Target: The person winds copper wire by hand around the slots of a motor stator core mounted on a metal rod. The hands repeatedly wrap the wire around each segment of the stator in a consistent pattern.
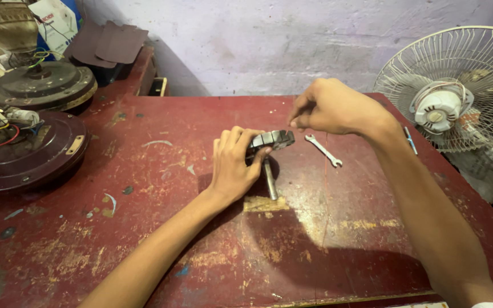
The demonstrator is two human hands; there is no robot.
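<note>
- At the middle of the worn red table [144,228], the left hand [232,165] is curled around a dark, ribbed motor core [274,139], fingers wrapped over its near side and thumb pressed against its edge.
- A metal shaft [270,179] sticks out of the core toward the person, its tip resting on the tabletop.
- The right hand [329,108] hovers just above the core's far edge, fingers pinched together, fingertips at or just off the core; whether they grip anything cannot be told.
- A small open-ended spanner [323,150] lies just right of the core.
- Dark round fan housings [27,151] sit at the left; a white table fan [457,85] stands at the right.
</note>
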